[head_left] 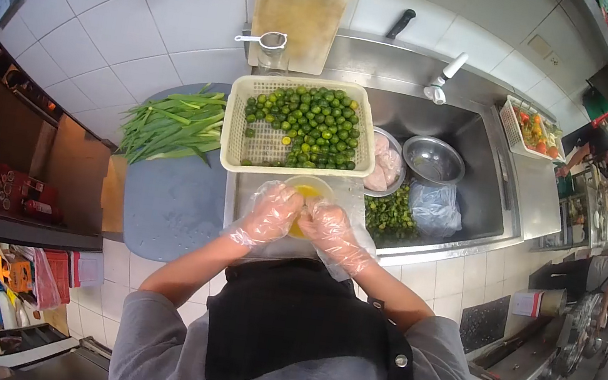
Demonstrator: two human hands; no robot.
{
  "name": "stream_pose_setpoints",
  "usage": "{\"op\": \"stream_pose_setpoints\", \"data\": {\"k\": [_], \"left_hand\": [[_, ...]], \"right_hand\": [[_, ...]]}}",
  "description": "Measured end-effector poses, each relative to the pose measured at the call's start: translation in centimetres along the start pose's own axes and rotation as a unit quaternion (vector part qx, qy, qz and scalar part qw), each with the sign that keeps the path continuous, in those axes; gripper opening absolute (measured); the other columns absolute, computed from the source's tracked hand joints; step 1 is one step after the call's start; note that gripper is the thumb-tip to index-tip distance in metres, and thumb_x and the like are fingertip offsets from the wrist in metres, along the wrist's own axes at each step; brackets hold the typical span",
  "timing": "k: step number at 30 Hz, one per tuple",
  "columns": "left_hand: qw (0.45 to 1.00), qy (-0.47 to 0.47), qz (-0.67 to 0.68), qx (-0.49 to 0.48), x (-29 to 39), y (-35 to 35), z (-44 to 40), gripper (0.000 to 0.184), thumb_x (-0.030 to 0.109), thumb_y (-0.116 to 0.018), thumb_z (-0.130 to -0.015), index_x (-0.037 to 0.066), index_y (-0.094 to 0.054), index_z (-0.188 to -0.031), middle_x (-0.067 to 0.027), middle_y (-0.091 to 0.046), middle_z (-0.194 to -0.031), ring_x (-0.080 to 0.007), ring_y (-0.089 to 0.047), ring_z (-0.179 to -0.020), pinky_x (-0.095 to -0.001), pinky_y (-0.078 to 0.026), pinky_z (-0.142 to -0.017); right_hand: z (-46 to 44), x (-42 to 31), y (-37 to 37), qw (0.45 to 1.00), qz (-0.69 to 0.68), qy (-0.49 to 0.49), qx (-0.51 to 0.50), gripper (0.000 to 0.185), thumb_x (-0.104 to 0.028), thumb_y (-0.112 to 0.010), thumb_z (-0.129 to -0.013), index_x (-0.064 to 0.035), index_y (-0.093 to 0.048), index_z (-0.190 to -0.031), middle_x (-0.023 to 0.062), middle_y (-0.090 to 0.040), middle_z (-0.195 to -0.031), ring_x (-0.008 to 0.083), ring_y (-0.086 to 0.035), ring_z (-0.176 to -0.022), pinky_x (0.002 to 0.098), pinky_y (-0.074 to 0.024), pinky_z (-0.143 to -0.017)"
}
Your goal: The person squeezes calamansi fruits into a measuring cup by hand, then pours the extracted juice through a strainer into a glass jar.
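Clear plastic gloves cover both of my hands, which are close together over a small bowl (329, 188) of yellow liquid. My left hand (274, 211) is closed at the bowl's left side, fingers curled inward. My right hand (330, 233) is closed too, its fingertips pinched near the left ones. Whatever lies between the fingers is hidden. Just beyond the bowl stands a cream plastic basket (295, 171) holding many small green citrus fruits (319, 126). A few bare patches of the basket's bottom show at its left.
Green leafy stalks (177, 122) lie on a grey board (169, 206) at left. In the sink (482, 137) are a metal bowl (434, 160), a bowl of pale meat (385, 163), a plastic bag (435, 208) and cut green pieces (391, 214). A strainer (272, 40) rests behind the basket.
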State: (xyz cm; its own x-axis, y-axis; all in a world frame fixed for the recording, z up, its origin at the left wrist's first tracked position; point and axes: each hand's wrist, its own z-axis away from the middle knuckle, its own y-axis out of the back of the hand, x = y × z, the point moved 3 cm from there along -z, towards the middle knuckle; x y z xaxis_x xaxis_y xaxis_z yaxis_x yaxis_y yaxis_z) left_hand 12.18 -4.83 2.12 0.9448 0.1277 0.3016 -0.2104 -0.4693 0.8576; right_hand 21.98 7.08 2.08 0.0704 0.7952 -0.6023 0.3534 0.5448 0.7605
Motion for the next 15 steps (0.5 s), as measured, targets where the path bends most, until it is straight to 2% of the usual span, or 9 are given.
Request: {"op": "stream_pose_setpoints", "data": {"k": [3,5,7,9,10,11,12,13,15], "left_hand": [[0.998,-0.022,0.040,-0.040,-1.2,0.7,0.0,0.017,0.019,-0.058,-0.089,0.012,-0.063,-0.104,-0.0114,-0.062,-0.099,-0.0354,-0.058,-0.094,-0.0444,-0.049,-0.083],[0.998,-0.026,0.058,-0.028,-2.7,1.2,-1.4,0.021,0.021,-0.059,-0.090,0.012,-0.065,-0.108,-0.0111,-0.063,-0.104,-0.0348,-0.059,-0.096,-0.0448,-0.049,-0.085],[0.997,-0.021,0.072,-0.014,-5.2,0.7,-2.9,0.025,0.022,-0.060,-0.091,0.012,-0.066,-0.112,-0.0107,-0.064,-0.109,-0.0342,-0.061,-0.099,-0.0453,-0.050,-0.088],[0.998,0.049,0.016,-0.029,-8.6,-1.1,-4.4,0.030,0.029,-0.057,-0.094,0.015,-0.067,-0.118,-0.0116,-0.064,-0.118,-0.0333,-0.060,-0.109,-0.0426,-0.048,-0.096],[0.998,0.056,0.010,-0.025,-8.7,-0.4,-5.5,0.030,0.029,-0.057,-0.094,0.015,-0.067,-0.118,-0.0116,-0.064,-0.118,-0.0333,-0.060,-0.109,-0.0426,-0.048,-0.096],[0.978,0.174,0.062,-0.100,-8.9,0.2,-6.6,0.033,0.032,-0.056,-0.094,0.015,-0.065,-0.121,-0.0104,-0.062,-0.124,-0.0311,-0.058,-0.114,-0.0417,-0.047,-0.097],[0.935,0.287,0.117,-0.171,-9.3,0.3,-7.2,0.036,0.034,-0.054,-0.094,0.016,-0.064,-0.124,-0.0091,-0.060,-0.129,-0.0290,-0.056,-0.119,-0.0408,-0.046,-0.098],[0.935,0.289,0.115,-0.167,-9.7,-0.1,-7.8,0.036,0.034,-0.054,-0.094,0.016,-0.064,-0.124,-0.0091,-0.060,-0.129,-0.0290,-0.056,-0.119,-0.0408,-0.046,-0.098],[0.921,0.210,0.064,-0.322,-10.1,-1.9,-8.5,0.041,0.037,-0.058,-0.089,0.011,-0.067,-0.119,-0.0117,-0.063,-0.125,-0.0311,-0.059,-0.116,-0.0417,-0.047,-0.097]], "right_hand": [[0.2,0.3,0.1,1.000,0.007,0.002,-0.016,0.018,-0.019,-0.062,-0.084,-0.0017,-0.062,-0.090,0.0204,-0.062,-0.073,0.0383,-0.064,-0.068,0.0470,-0.0512,-0.062],[-0.2,0.8,1.5,0.998,-0.049,-0.025,-0.030,0.016,-0.015,-0.061,-0.084,-0.0020,-0.059,-0.092,0.0216,-0.060,-0.074,0.0384,-0.062,-0.069,0.0481,-0.0486,-0.062],[-0.6,1.0,4.2,0.997,-0.004,-0.071,-0.014,0.013,-0.013,-0.061,-0.083,-0.0021,-0.058,-0.089,0.0227,-0.059,-0.075,0.0385,-0.061,-0.069,0.0492,-0.0461,-0.061],[-0.4,2.6,7.0,0.990,0.063,-0.105,0.067,0.013,-0.013,-0.062,-0.082,-0.0022,-0.059,-0.089,0.0221,-0.059,-0.074,0.0393,-0.061,-0.069,0.0493,-0.0472,-0.061],[0.7,4.9,8.1,0.987,0.089,-0.074,0.115,0.013,-0.013,-0.061,-0.082,-0.0023,-0.060,-0.090,0.0206,-0.060,-0.075,0.0386,-0.062,-0.071,0.0483,-0.0484,-0.064],[1.3,6.6,8.9,0.979,0.114,-0.043,0.165,0.013,-0.013,-0.061,-0.083,-0.0023,-0.060,-0.091,0.0191,-0.062,-0.075,0.0379,-0.062,-0.073,0.0474,-0.0496,-0.066],[1.1,6.0,10.3,0.967,0.189,-0.093,0.143,0.013,-0.013,-0.062,-0.082,-0.0026,-0.061,-0.091,0.0177,-0.063,-0.078,0.0370,-0.062,-0.078,0.0462,-0.0504,-0.069],[1.1,5.3,11.8,0.947,0.263,-0.143,0.121,0.013,-0.013,-0.062,-0.082,-0.0029,-0.062,-0.090,0.0162,-0.064,-0.080,0.0361,-0.062,-0.083,0.0449,-0.0512,-0.073],[2.1,7.1,11.7,0.930,0.309,-0.130,0.149,0.009,-0.011,-0.061,-0.081,-0.0043,-0.064,-0.088,0.0149,-0.065,-0.086,0.0340,-0.061,-0.090,0.0425,-0.0510,-0.077]]}}
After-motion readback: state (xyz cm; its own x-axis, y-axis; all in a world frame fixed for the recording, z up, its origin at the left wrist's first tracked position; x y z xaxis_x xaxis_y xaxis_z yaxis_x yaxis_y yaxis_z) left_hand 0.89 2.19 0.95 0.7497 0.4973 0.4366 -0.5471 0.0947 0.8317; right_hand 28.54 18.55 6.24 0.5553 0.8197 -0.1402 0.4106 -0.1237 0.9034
